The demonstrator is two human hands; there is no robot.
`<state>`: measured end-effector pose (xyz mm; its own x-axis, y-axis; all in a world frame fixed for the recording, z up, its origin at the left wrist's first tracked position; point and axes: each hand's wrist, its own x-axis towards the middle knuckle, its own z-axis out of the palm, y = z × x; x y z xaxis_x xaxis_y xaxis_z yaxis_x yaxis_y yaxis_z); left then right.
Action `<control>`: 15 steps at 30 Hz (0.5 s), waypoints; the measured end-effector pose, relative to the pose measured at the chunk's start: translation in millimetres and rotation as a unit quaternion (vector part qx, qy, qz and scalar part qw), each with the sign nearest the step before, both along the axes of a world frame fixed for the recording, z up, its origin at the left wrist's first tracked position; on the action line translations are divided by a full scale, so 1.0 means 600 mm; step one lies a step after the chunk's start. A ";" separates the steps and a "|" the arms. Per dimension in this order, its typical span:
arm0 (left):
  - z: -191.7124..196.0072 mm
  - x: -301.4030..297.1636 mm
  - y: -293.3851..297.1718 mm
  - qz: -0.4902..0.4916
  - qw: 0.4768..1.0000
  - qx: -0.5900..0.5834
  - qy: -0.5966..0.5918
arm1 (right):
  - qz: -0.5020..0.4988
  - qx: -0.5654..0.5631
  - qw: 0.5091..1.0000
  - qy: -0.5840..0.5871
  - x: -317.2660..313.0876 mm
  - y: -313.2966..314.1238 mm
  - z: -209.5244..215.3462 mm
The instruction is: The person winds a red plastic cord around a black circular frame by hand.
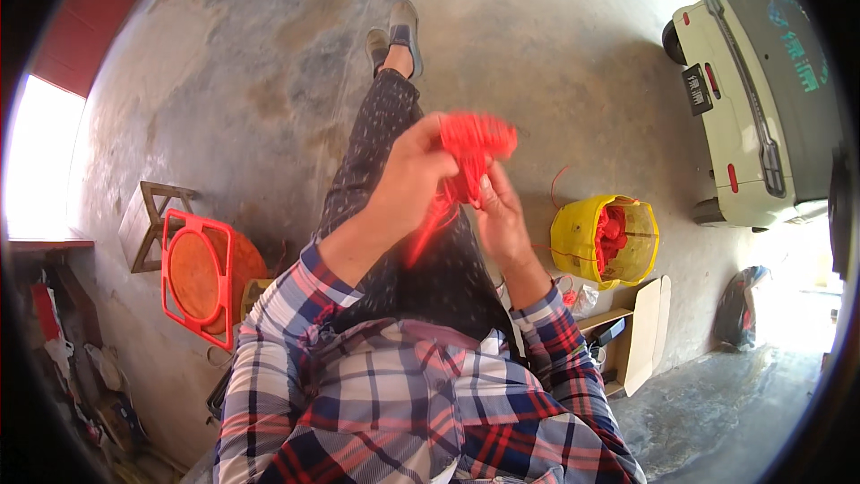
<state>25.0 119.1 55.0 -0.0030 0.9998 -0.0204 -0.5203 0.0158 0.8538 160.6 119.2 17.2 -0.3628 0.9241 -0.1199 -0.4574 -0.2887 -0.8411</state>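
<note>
Above my lap, both hands work on a bundle of bright red cord or string [477, 134], slightly blurred, so its exact kind is unclear. My left hand [408, 170] is closed around its left side, with the thumb toward the middle. On the lower right, my right hand [503, 220] pinches the red strands with thumb and fingers. Loose red strands hang below the bundle, between the two hands and over my dark patterned trousers [367, 152].
On the right stands a yellow container [573, 242] with similar red bundles inside. An open cardboard box [647, 332] lies nearer me. A red plastic frame with an orange disc [197, 278] and a wooden stool [134, 229] are left. A pale vehicle [730, 116] is parked far right.
</note>
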 end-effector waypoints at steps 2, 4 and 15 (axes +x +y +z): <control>0.018 -0.008 0.015 -0.002 0.998 -0.033 -0.058 | -0.003 -0.041 0.998 0.043 0.003 -0.025 0.008; 0.020 -0.038 0.029 0.062 0.982 -0.060 -0.170 | 0.317 -0.056 0.937 0.132 0.041 -0.024 0.000; -0.143 -0.066 0.030 0.116 0.609 0.253 0.743 | 0.035 0.321 0.784 -0.530 0.062 0.062 -0.112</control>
<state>-14.4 137.0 -30.8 0.2150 0.8455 0.4887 0.8939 -0.3720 0.2503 197.9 156.4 -49.8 -0.4257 0.9000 0.0937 0.5956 0.3567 -0.7198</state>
